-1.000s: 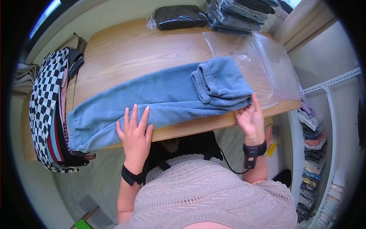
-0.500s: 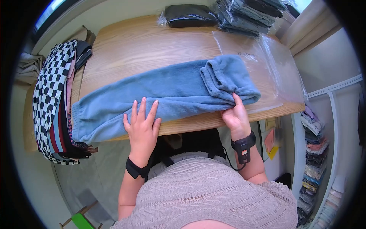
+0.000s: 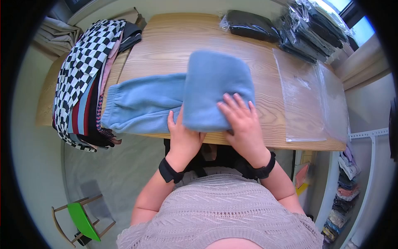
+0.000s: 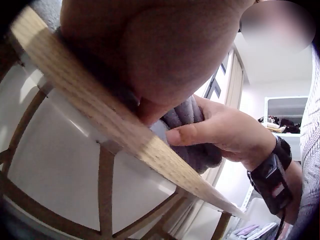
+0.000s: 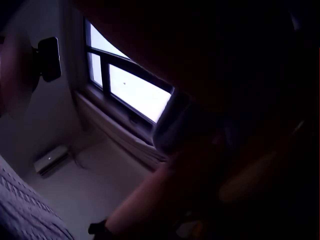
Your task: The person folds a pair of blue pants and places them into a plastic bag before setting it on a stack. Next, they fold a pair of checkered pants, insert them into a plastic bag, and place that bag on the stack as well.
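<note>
Blue fleece pants [image 3: 145, 99] lie along the table's front, the gathered cuff at the left. Their thick folded end [image 3: 213, 83] is turned up over the middle of the leg and looks slightly blurred. My right hand [image 3: 245, 126] grips this bundle at its near right corner, fingers spread over the top; the left wrist view shows its thumb [image 4: 182, 135] against the fabric layers. My left hand [image 3: 184, 139] rests at the bundle's near left edge, one outer finger straight on the leg. The bundle covers its other fingertips. The right wrist view is very dark.
Clear plastic bags [image 3: 304, 99] lie flat on the table's right side. Behind them are a bagged dark garment [image 3: 253, 25] and a stack of bagged clothes [image 3: 309, 31]. Patterned garments [image 3: 85, 70] are heaped at the left. A green-seated chair [image 3: 83, 220] stands on the floor.
The folded end has gone from the right over toward the left, shortening the pants. My right hand moved left with it, and my left hand slid right to the bundle's edge. The head view shifted.
</note>
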Tool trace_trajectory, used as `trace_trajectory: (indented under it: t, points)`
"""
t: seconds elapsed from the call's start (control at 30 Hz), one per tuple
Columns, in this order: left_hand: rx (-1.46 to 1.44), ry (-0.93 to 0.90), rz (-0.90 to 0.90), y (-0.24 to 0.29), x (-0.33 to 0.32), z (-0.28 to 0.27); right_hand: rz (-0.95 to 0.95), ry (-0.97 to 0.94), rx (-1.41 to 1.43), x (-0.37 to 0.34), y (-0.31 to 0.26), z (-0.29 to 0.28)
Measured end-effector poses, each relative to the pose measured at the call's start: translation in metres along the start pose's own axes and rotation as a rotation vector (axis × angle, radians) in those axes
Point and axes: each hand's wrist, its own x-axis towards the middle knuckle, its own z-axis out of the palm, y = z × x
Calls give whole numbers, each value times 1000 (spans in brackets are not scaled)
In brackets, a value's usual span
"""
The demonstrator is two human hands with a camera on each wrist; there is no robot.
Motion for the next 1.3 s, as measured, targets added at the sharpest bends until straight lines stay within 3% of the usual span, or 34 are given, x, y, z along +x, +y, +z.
trace_trajectory:
  t: [0.17,0.37,0.47,0.67,0.73,0.8,0.87,0.93,0.97,1.07,1.13,1.17,1.27,1.3]
  points:
    - [-33,46,-21,1,-1,1,-99,-127,-99,4,6,11]
    - [-89,33,-25,1,0,-7,-56,18,183,6,14,7]
    - [-118,-32,8,-6,-7,0,-207,-191,-43,6,7,5]
    - [-235,73,85,-17,-7,-12,-135,-255,-146,10,-16,0]
    - [-769,131,85,-32,-8,-25,-188,-243,-136,17,-24,2]
    - [-750,243,-52,-52,-23,-39,-240,-231,-115,17,-29,9]
    - [-388,548,-281,-79,-36,-54,-243,-292,-146,15,-28,21]
    - [-280,802,-661,-107,-42,-66,-248,-279,-147,15,-28,22]
    - [-165,775,-713,-133,-51,-66,-252,-270,-160,15,-27,22]
    - [-385,785,-812,-187,-64,-62,-253,-263,-159,16,-26,23]
    - [-905,509,-1081,-189,-57,-78,-252,-259,-152,16,-26,22]
    - [-902,503,-1070,-196,-56,-81,-252,-262,-146,15,-26,22]
    - [-1501,418,-945,-201,-43,-94,-254,-235,-118,13,-24,24]
    - [-1500,404,-934,-198,-35,-103,-241,-224,-120,13,-23,25]
